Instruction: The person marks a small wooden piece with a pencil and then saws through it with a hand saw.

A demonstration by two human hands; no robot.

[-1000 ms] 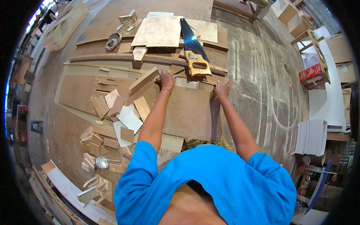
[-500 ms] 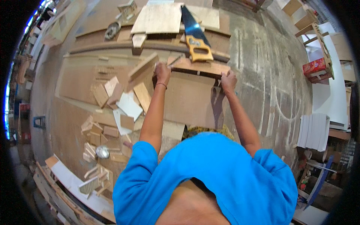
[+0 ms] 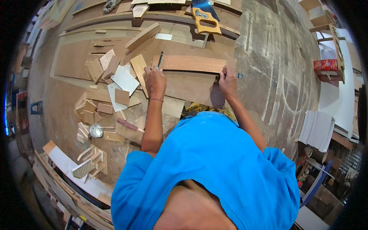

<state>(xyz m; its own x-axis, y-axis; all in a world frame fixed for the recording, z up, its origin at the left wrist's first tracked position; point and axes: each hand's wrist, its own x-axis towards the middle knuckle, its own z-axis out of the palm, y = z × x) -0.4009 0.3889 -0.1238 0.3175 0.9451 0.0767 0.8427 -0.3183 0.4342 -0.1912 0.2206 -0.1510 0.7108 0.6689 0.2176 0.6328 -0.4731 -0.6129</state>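
A long, narrow wooden board [image 3: 191, 64] lies crosswise in front of me, held at both ends. My left hand [image 3: 155, 81] is closed at its left end, and a dark pencil [image 3: 160, 60] sticks up from the same fingers. On the right end, my right hand [image 3: 229, 81] pinches the board's corner. Beneath it is a larger brown sheet [image 3: 188, 86], partly shaded. Beside my left hand lies a narrow light wood strip [image 3: 139, 71]. Beyond the board, a handsaw with a yellow handle [image 3: 207, 23] rests on timber.
Left of me are several wood offcuts [image 3: 111, 65], a white angular piece [image 3: 125, 79], a round tin [image 3: 96, 130] and a sanding stick [image 3: 128, 124]. A thick wood block [image 3: 143, 36] lies beyond. Far right stand a red box [image 3: 326, 66] and stacked white panels [image 3: 316, 130].
The board has come nearer to me, away from the saw and the thick block, with both hands still on its ends. The whole view has shifted, so the saw sits higher in it.
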